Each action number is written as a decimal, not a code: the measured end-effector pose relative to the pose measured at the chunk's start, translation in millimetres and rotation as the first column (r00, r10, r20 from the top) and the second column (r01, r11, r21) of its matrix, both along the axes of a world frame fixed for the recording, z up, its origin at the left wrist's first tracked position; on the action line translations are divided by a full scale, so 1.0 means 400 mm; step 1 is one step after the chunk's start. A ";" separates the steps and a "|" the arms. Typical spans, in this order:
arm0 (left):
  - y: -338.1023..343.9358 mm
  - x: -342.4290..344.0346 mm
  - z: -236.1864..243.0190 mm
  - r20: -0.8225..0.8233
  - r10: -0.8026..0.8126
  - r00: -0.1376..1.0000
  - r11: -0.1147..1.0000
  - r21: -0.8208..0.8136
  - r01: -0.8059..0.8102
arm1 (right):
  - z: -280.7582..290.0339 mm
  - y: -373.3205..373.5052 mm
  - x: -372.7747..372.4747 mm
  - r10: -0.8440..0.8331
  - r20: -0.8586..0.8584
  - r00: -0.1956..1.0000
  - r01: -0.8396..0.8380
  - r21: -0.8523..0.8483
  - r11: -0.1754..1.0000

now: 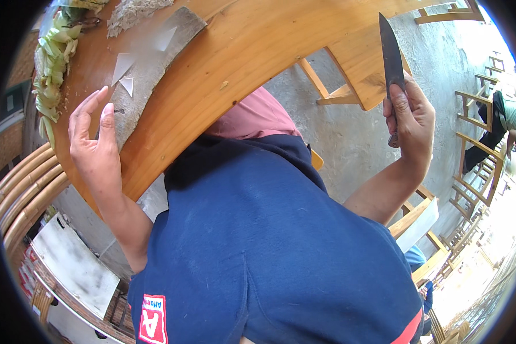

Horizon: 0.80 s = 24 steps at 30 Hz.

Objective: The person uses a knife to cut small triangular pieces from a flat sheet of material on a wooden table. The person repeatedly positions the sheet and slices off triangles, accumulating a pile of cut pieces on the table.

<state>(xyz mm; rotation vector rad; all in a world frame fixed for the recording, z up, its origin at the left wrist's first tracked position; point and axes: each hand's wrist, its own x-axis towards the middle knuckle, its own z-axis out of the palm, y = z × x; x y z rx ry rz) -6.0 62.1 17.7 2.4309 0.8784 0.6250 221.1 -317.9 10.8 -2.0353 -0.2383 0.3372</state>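
1. The knife (392, 54) is dark gray. Its blade is long, wide and flat, with a sharp tip and one side that bends like a bow. The fingers cover most of its handle, but the end peeks out below.
2. The knife is at 2 o'clock, up over the gray floor (350, 132) and well apart from the board.
3. The right hand (408, 114) is curled tight around the handle, with its thumb pressed along it near the blade. The blade sticks out of the grip toward 12 o'clock, and the handle's end pokes out toward 6.
4. The tip points to 12 o'clock, leaning a tiny bit toward 11. The knife's long line runs almost straight from 12 to 6.
5. The left hand (96, 137) is between 9 and 10 o'clock. Its fingers and thumb are apart, with nothing in them. It is by the gray board (149, 77); I can't tell if they touch.
6. The board lies on the wooden table (235, 63), with green leaves (53, 74) at 10 o'clock and pale shreds (135, 14) at 11.
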 end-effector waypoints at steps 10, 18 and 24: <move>-0.104 0.023 0.065 0.585 -0.158 0.796 0.788 -0.411 0.458 | 0.017 0.122 0.000 0.178 -0.084 0.980 -0.185 -0.091 0.978; -0.253 0.076 0.154 0.925 -0.070 0.374 0.233 -0.349 0.908 | 0.053 0.261 -0.020 0.390 -0.076 0.918 -0.394 -0.063 0.917; -0.260 0.070 0.154 0.937 -0.071 0.342 0.285 -0.310 0.907 | 0.040 0.277 -0.043 0.465 -0.022 0.885 -0.465 -0.061 0.883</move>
